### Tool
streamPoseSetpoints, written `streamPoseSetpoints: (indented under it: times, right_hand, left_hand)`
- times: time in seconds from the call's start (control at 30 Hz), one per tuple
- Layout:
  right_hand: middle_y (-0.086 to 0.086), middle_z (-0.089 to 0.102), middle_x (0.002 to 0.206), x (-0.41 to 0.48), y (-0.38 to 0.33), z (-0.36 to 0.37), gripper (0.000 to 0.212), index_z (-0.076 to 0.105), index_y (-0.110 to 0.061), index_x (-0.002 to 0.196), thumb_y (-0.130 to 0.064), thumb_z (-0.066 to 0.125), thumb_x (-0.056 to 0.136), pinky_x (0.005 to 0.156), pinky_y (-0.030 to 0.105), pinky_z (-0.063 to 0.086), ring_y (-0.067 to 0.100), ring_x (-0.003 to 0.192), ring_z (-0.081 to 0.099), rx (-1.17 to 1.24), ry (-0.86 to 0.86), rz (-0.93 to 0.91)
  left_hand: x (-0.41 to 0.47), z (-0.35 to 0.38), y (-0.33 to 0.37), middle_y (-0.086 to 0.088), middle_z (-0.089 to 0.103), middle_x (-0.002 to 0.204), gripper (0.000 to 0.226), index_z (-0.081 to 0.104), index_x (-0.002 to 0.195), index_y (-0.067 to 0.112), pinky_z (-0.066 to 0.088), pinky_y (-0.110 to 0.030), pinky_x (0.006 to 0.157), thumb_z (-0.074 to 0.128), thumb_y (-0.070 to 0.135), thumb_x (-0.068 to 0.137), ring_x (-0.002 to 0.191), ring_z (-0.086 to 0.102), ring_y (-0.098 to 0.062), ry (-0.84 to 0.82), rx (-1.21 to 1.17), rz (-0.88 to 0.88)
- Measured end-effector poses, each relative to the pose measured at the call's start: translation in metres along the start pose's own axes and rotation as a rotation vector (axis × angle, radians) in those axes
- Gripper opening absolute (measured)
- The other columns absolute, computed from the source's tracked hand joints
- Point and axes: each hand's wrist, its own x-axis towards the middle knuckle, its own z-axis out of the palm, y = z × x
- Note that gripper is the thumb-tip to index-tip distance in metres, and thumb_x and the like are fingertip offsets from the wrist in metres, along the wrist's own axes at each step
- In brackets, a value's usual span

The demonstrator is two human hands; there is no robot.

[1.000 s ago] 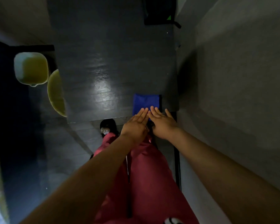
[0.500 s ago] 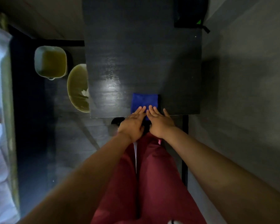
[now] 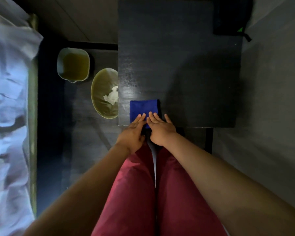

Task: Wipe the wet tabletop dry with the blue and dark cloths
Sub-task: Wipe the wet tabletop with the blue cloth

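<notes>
Moved since earlier: view has swung left, bringing a white bed into sight; both hands stay pressed on the cloth.
Blue cloth: folded, flat on the tabletop, at its near edge, left of centre.
Left hand: fingers together, flat, tips on the cloth.
Right hand: fingers slightly spread, flat on the cloth, touching the left hand.
Bowl and tub: on the floor left of the tabletop.
Dark item: tabletop's far right corner.
</notes>
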Motion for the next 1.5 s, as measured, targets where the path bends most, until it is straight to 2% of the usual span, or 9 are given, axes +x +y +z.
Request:
streamPoseSetpoints:
  times: [0.1,0.27,0.4,0.63,0.8,0.97,1.17,1.3,1.5]
  right_hand:
    - [-0.003,-0.016,0.161,0.006,-0.012,-0.002,0.069,-0.001,-0.018,0.155,-0.029,0.037,0.098,0.120,0.044,-0.010,0.010,0.149,-0.011,-0.003,0.010,-0.013]
    - [-0.004,-0.014,0.162,0.016,-0.035,-0.005,0.068,0.001,-0.018,0.156,-0.030,0.037,0.098,0.120,0.042,-0.011,0.010,0.149,-0.011,-0.017,0.030,-0.042]
    - [-0.004,-0.015,0.162,0.024,-0.053,-0.006,0.070,0.000,-0.017,0.156,-0.032,0.038,0.099,0.119,0.043,-0.012,0.010,0.149,-0.012,-0.041,0.032,-0.039]
    - [-0.002,-0.015,0.162,0.021,-0.059,-0.004,0.071,-0.004,-0.016,0.155,-0.037,0.036,0.100,0.119,0.044,-0.012,0.012,0.149,-0.012,-0.072,0.068,-0.024]
    - [-0.003,-0.014,0.162,0.019,-0.057,-0.006,0.066,-0.003,-0.017,0.155,-0.031,0.031,0.101,0.118,0.044,-0.014,0.009,0.149,-0.011,-0.049,0.084,-0.015]
    - [-0.005,-0.013,0.162,0.021,-0.051,-0.013,0.064,-0.001,-0.018,0.155,-0.029,0.030,0.101,0.119,0.045,-0.014,0.006,0.149,-0.009,0.004,0.083,-0.013]
    - [-0.007,-0.014,0.162,0.026,-0.036,-0.028,0.072,-0.001,-0.020,0.155,-0.032,0.041,0.098,0.118,0.046,-0.016,0.006,0.148,-0.010,-0.017,0.110,0.035]
    - [-0.007,-0.013,0.162,0.028,-0.029,-0.031,0.066,0.001,-0.022,0.155,-0.035,0.036,0.100,0.116,0.048,-0.018,0.006,0.148,-0.009,-0.034,0.142,0.045]
    - [-0.009,-0.012,0.162,0.028,-0.027,-0.031,0.069,0.002,-0.024,0.155,-0.037,0.040,0.099,0.116,0.050,-0.018,0.005,0.148,-0.009,0.000,0.143,0.044]
  left_hand:
    - [-0.006,-0.005,-0.013,0.001,0.010,0.161,0.069,0.023,0.151,0.014,0.015,-0.023,0.116,0.056,0.013,0.091,0.148,0.007,-0.012,0.022,0.003,-0.005]
    - [-0.014,-0.015,-0.031,-0.002,0.012,0.160,0.069,0.023,0.150,0.011,0.017,-0.030,0.120,0.057,0.012,0.090,0.144,0.001,-0.007,0.048,-0.021,-0.022]
    - [-0.021,-0.027,-0.042,0.002,0.007,0.160,0.073,0.018,0.152,0.013,0.013,-0.020,0.114,0.057,0.013,0.090,0.139,-0.003,-0.001,0.040,0.001,-0.038]
    - [-0.019,-0.038,-0.040,-0.001,0.002,0.160,0.079,0.004,0.152,0.011,0.011,-0.025,0.119,0.056,0.023,0.093,0.148,0.002,-0.012,-0.017,0.037,-0.039]
    - [-0.013,-0.042,-0.038,-0.003,0.003,0.161,0.080,0.005,0.153,0.012,0.010,-0.022,0.116,0.055,0.032,0.094,0.148,0.001,-0.012,-0.051,0.091,-0.015]
    - [-0.003,-0.049,-0.042,0.000,0.001,0.162,0.082,-0.001,0.153,0.014,0.016,-0.029,0.120,0.053,0.031,0.094,0.148,-0.002,-0.010,-0.106,0.159,0.007]
    - [0.019,-0.055,-0.024,-0.001,-0.003,0.162,0.080,0.000,0.154,0.014,0.009,-0.027,0.119,0.052,0.031,0.095,0.149,-0.004,-0.013,-0.104,0.169,-0.027]
    - [0.026,-0.052,-0.019,0.000,-0.005,0.162,0.084,-0.003,0.154,0.014,0.007,-0.032,0.121,0.051,0.040,0.095,0.148,-0.007,-0.013,-0.123,0.133,-0.052]
    - [0.028,-0.060,-0.020,-0.001,-0.005,0.162,0.081,-0.002,0.153,0.012,0.008,-0.032,0.121,0.050,0.035,0.096,0.149,-0.006,-0.015,-0.170,0.142,-0.034]
